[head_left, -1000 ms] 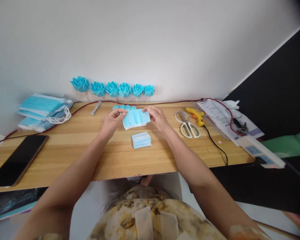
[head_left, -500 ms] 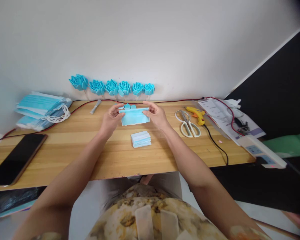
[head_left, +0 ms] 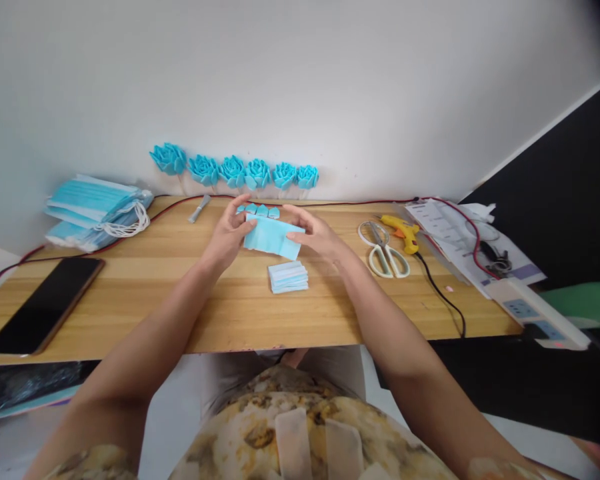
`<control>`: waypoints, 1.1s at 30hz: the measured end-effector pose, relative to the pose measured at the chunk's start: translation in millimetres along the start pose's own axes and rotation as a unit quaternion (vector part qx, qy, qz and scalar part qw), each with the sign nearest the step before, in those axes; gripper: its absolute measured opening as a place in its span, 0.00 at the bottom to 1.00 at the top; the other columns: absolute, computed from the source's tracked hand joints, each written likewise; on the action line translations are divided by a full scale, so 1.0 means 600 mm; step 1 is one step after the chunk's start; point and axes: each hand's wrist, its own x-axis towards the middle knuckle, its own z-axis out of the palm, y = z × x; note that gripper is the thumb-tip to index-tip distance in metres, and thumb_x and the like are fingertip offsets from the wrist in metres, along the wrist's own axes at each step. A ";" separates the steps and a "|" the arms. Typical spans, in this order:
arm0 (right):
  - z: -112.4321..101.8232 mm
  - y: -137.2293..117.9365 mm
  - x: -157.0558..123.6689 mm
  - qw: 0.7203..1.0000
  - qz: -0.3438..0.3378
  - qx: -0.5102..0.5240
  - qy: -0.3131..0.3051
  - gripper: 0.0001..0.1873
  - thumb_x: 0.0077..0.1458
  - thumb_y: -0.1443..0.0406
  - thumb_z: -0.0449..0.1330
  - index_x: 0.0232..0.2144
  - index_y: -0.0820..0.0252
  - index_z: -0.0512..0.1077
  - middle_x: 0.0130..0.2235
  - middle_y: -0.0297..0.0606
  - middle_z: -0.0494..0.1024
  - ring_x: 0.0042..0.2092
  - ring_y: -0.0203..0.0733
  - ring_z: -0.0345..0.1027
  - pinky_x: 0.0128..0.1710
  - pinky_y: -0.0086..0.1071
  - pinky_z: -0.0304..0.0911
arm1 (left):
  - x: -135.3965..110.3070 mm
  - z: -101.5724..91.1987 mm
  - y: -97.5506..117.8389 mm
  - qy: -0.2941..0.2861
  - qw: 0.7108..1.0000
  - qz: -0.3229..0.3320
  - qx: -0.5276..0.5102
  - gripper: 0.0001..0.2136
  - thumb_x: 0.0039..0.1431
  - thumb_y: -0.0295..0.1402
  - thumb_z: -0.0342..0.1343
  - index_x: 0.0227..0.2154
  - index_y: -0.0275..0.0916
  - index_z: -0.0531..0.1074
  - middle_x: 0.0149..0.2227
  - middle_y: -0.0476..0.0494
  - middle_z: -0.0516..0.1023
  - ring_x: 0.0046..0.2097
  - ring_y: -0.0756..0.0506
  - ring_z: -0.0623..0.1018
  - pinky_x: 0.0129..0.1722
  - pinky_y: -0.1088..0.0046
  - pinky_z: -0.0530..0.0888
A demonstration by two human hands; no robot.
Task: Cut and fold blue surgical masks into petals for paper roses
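Observation:
Between my two hands is a light blue rectangle of mask fabric (head_left: 274, 239), tilted with its right end lower. My left hand (head_left: 229, 233) pinches its upper left corner with the thumb in front. At the right end, my right hand (head_left: 317, 235) has its thumb on the front of the fabric, fingers behind. Just beyond it, small blue petal-shaped pieces (head_left: 263, 211) lie in a row, partly covered by the hands. A small stack of folded pale blue fabric pieces (head_left: 288, 276) sits on the table nearer to me.
Several blue fabric flowers (head_left: 231, 172) stand along the wall. Face masks (head_left: 97, 207) are piled at the left, above a phone (head_left: 45, 307). White-handled scissors (head_left: 387, 257), a yellow glue gun (head_left: 403, 231), papers (head_left: 445, 227) and a power strip (head_left: 535, 313) lie at the right of the wooden table (head_left: 220, 313).
The fabric rectangle, held level before, now slants down to the right. More of the petal pieces behind it show. The whole view has shifted slightly.

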 end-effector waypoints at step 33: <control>0.019 -0.119 0.039 0.980 -0.069 -0.182 -0.036 0.31 0.49 0.55 0.69 0.55 0.55 0.75 0.48 0.38 0.82 0.49 0.46 0.73 0.51 0.40 0.65 | -0.021 0.034 0.036 -0.005 0.990 0.006 0.141 0.13 0.49 0.44 0.67 0.27 0.38 0.78 0.26 0.48 0.75 0.28 0.48 0.71 0.29 0.74 0.67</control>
